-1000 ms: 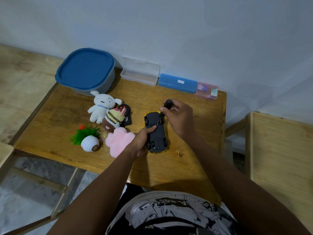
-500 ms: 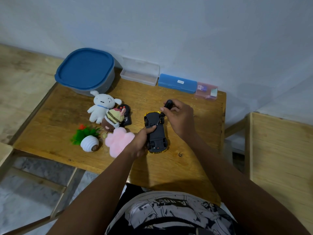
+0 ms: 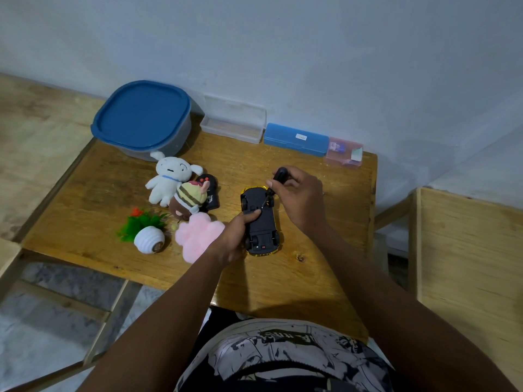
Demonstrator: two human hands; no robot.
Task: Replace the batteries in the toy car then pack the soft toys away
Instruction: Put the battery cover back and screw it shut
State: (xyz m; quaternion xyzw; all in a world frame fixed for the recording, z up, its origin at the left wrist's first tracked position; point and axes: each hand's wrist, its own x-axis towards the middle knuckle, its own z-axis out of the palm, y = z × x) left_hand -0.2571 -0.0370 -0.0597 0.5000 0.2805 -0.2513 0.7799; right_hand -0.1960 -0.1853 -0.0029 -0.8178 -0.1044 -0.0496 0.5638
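A yellow toy car lies upside down in the middle of the wooden table, its black underside up. My left hand grips its left side, thumb pressed on the underside. My right hand holds a black-handled screwdriver, its tip set into the car's underside near the far end. Left of the car lie a pink fluffy soft toy, a striped brown soft toy and a white dog soft toy.
A grey tub with a blue lid stands at the back left. Along the wall sit a clear box, a blue case and a small pink box. A black remote and a toppled white pot with a green plant lie among the toys.
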